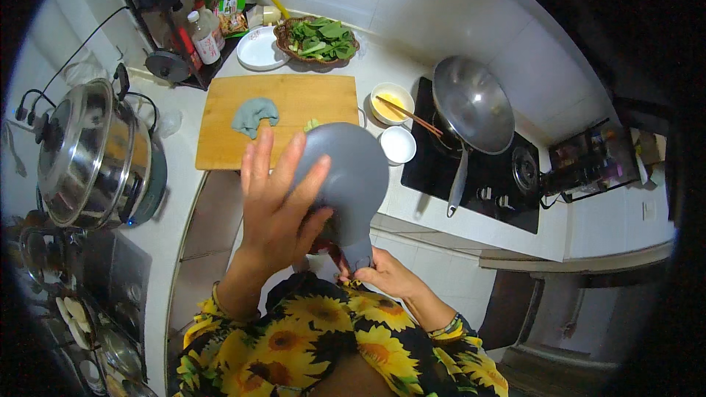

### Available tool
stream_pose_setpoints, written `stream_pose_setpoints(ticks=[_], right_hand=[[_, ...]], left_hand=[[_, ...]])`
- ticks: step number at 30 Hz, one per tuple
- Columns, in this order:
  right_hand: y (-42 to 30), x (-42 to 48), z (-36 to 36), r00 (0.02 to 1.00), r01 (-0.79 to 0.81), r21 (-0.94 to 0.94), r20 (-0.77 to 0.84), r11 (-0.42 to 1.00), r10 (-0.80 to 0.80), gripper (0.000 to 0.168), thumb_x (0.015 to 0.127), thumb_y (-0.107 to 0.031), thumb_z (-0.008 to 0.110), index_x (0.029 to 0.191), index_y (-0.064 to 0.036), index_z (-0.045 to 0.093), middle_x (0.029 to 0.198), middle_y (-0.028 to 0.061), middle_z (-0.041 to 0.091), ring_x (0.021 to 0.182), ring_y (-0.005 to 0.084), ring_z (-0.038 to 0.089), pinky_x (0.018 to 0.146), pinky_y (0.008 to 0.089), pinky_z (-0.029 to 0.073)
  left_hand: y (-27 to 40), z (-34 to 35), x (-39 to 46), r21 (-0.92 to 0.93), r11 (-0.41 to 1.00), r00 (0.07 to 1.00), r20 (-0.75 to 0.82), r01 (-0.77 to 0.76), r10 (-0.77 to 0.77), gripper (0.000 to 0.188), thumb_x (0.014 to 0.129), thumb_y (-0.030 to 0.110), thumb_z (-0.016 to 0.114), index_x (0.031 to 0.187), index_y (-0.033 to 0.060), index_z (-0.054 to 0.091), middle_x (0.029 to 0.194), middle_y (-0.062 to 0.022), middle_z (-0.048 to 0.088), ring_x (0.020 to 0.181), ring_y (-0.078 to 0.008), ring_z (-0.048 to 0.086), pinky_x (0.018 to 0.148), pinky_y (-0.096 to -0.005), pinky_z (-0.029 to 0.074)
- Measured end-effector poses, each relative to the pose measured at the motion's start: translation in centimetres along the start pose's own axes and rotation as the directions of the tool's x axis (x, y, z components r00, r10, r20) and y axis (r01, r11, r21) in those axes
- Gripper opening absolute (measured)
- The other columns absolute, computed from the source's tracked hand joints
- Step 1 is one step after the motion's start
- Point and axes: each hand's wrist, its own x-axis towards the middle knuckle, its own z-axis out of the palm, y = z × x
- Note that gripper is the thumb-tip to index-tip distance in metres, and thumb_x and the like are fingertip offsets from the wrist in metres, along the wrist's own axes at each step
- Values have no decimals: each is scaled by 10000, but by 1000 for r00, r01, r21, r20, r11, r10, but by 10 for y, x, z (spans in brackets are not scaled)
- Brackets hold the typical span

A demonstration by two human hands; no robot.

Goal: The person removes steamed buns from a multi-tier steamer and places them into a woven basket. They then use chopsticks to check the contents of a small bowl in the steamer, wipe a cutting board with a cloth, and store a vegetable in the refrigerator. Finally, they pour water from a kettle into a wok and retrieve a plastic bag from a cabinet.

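Note:
In front of my body, a grey round plastic scoop or bowl with a short handle [353,176] is held by its handle in my right hand [389,275]. My left hand [278,193] is raised with its fingers spread, overlapping the left side of the scoop. Whether those fingers touch it I cannot tell. Something dark red shows partly below the scoop, blurred. Behind it lies a wooden cutting board [303,94], bearing a crumpled grey-green cloth [248,117] and a bit of pale green vegetable [312,124], partly hidden by the scoop.
Leafy greens [325,38] fill a brown basket beside a white plate [262,49]. A bowl of beaten egg [389,113] with chopsticks and a small white bowl [397,145] stand near the black cooktop [441,171]. A wok [474,105] sits tilted there. A steamer pot [94,160] stands left.

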Motion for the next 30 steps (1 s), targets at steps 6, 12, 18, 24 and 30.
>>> stream_pose_setpoints(ticks=[6,12,18,24,30], right_hand=[[-25,14,1,998,-23,-4,-64,1000,23,285,836,-203,615,1045,-50,495,890,3,531,795,91,495,723,243,427],[-48,28,2,989,4,-93,-143,996,-18,309,796,-233,680,978,-57,504,870,-8,523,774,84,487,695,238,422],[-63,49,-15,983,66,-137,-159,988,-88,284,772,-207,702,925,-64,509,841,-10,512,770,84,480,705,242,415],[-95,82,-57,973,137,-53,-181,989,-145,275,771,-189,691,934,-57,512,859,11,523,771,94,516,703,244,448],[-152,120,-142,911,184,-264,-317,947,-265,202,739,-136,676,861,-61,533,794,7,546,747,94,552,677,247,465]], left_hand=[[-21,5,13,-32,991,981,147,132,-126,430,787,232,614,1136,-12,557,1263,-183,496,1263,-415,347,1018,-554,235],[-36,5,32,-179,967,979,122,183,-163,438,751,165,614,1141,-26,551,1231,-183,525,1206,-382,434,1014,-462,306],[-49,9,58,-300,932,979,67,202,-191,462,742,142,623,1164,-29,542,1275,-215,472,1180,-389,449,997,-433,340],[-58,5,68,-272,939,972,-47,211,-232,455,760,106,616,1193,-8,531,1307,-246,423,1215,-377,427,999,-426,350],[-67,21,58,-236,902,930,17,361,-367,428,704,-46,633,1125,-2,571,1196,-188,545,1142,-352,508,967,-387,391]])
